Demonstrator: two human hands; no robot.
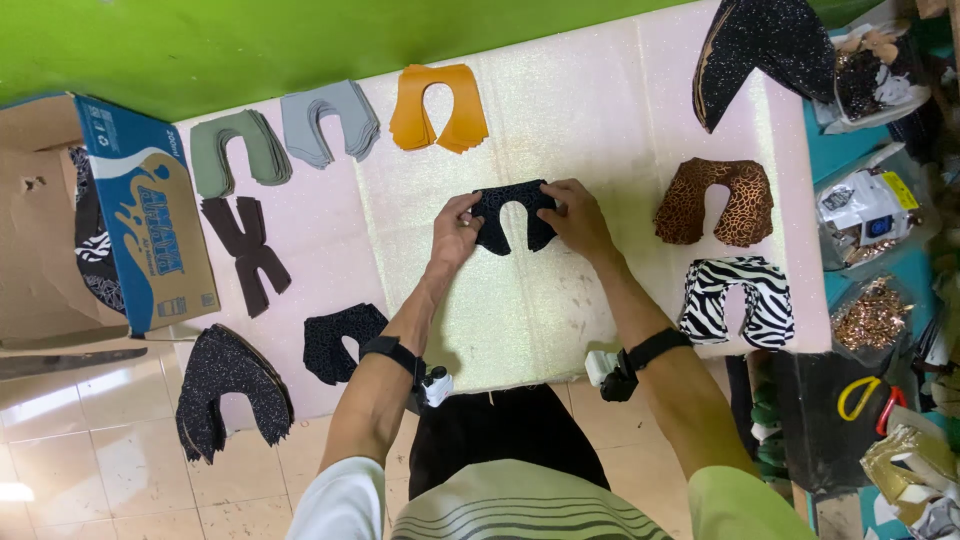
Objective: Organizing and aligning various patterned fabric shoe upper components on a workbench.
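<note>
both hands are closed on a black patterned cutout [512, 215] at the middle of the tabletop [590, 90]: the left hand [455, 228] pinches its left lobe, the right hand [578, 218] grips its right lobe, fingers curled over the edge. the horseshoe-shaped piece is held just above or on the glittery surface; which cannot be told. sorted stacks are laid around it: green stack [235, 150], grey stack [330, 120] and orange stack [438, 108] along the far edge, a brown piece [245, 250] at the left, dark stacks [340, 340] at the near left corner, a leopard stack [715, 200] and zebra stack [738, 298] along the right edge. much sorting appears to be done, judging by these piles; the held piece is not yet set down on any of them. a cardboard box [150, 230] stands beyond the left edge.
</note>
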